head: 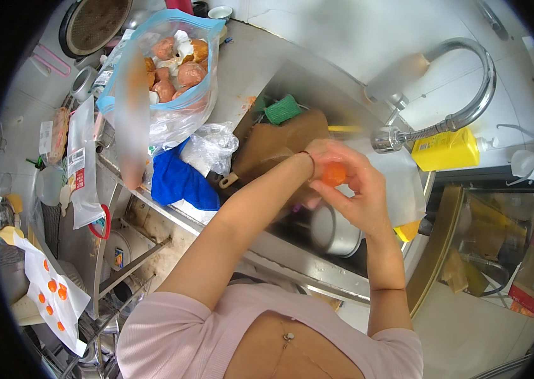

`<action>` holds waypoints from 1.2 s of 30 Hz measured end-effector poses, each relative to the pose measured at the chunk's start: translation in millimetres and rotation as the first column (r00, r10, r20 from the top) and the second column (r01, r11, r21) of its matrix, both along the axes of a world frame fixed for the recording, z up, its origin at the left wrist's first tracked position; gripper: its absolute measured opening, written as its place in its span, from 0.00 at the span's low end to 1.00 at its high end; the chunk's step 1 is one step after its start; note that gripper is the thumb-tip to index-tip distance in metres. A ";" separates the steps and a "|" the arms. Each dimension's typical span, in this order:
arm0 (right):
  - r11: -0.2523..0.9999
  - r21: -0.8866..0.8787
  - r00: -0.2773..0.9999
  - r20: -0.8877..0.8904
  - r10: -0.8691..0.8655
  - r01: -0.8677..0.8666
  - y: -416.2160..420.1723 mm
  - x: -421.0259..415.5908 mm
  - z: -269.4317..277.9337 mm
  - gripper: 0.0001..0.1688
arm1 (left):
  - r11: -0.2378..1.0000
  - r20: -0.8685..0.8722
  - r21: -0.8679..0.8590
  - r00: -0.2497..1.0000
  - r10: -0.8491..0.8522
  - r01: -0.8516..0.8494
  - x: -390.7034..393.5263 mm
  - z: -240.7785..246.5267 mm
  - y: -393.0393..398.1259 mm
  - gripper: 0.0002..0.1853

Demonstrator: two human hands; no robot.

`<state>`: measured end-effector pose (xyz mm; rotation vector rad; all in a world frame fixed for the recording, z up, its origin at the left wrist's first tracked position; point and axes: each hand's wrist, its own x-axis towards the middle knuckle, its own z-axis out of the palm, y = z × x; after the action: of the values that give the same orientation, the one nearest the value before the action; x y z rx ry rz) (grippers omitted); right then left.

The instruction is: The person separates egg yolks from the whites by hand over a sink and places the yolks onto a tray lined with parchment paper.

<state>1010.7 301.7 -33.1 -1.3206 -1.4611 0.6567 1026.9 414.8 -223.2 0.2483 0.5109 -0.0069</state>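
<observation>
A round, glossy orange egg yolk (334,174) is held between my two hands above the sink. My left hand (320,150), with a dark red cord on its wrist, cups it from the left; part of that hand is hidden. From the right, my right hand (365,182) curls its fingers and thumb around the yolk. Several similar orange yolks (52,285) lie spaced apart on a white sheet (39,265) at the far left. A blue-rimmed clear zip bag (207,111) stands open on the counter, holding brownish eggs and pieces of shell (191,74).
Below my hands, the steel sink (290,87) contains a brown board-like item (267,142), a green scouring pad (282,110) and a metal pot (335,230). A chrome faucet (478,94) arches over from the right, near a yellow bottle (447,150). A blue cloth (179,180) lies at the counter's front.
</observation>
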 end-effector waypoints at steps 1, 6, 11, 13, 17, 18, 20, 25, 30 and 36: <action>1.000 -0.011 1.000 -0.016 0.026 -0.026 1.7 -0.6 1.2 0.31 | 1.000 0.024 -0.018 1.000 0.000 0.001 -1.7 2.2 -0.8 0.26; 0.934 -0.237 0.731 -0.681 0.037 -0.268 19.3 2.9 8.3 0.31 | 0.998 0.068 -0.040 0.997 0.046 -0.044 -12.7 5.6 1.2 0.26; 0.873 0.085 0.212 -0.955 0.209 -0.481 37.9 14.9 -15.5 0.33 | 0.992 0.073 -0.063 0.991 0.116 -0.111 -20.7 5.8 7.5 0.26; 0.845 0.212 0.069 -0.957 0.281 -0.491 43.2 11.2 -19.9 0.34 | 0.987 0.079 -0.084 0.987 0.143 -0.136 -26.2 7.1 8.6 0.26; 0.808 0.333 -0.092 -0.939 0.332 -0.486 51.7 -3.9 -17.9 0.35 | 0.979 0.090 -0.099 0.979 0.185 -0.177 -33.4 11.1 8.7 0.26; 0.798 0.350 -0.110 -0.933 0.342 -0.491 53.8 -7.7 -17.0 0.35 | 0.978 0.087 -0.097 0.977 0.193 -0.185 -35.0 11.7 8.5 0.26; 0.778 0.384 -0.146 -0.921 0.361 -0.498 57.1 -14.6 -14.9 0.35 | 0.975 0.084 -0.093 0.974 0.211 -0.203 -37.0 12.9 8.9 0.26; 0.812 0.373 -0.169 -0.928 0.332 -0.449 56.1 -26.0 -5.5 0.31 | 0.968 0.040 -0.015 0.967 0.250 -0.250 -29.4 12.3 4.6 0.27; 0.976 0.041 -0.077 -0.997 0.025 -0.214 42.1 -9.5 -18.6 0.25 | 0.458 0.035 0.880 0.979 0.202 -0.126 -48.4 13.6 -1.2 0.27; 1.000 -0.013 -0.014 -1.000 -0.013 -0.028 29.7 12.1 -72.3 0.24 | 0.804 0.220 0.240 0.837 0.501 -0.544 -97.1 96.3 -22.7 0.23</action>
<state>1022.8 331.5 -105.4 -0.4206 -0.1358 1.2822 929.7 392.1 -126.8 0.3893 0.4188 0.6352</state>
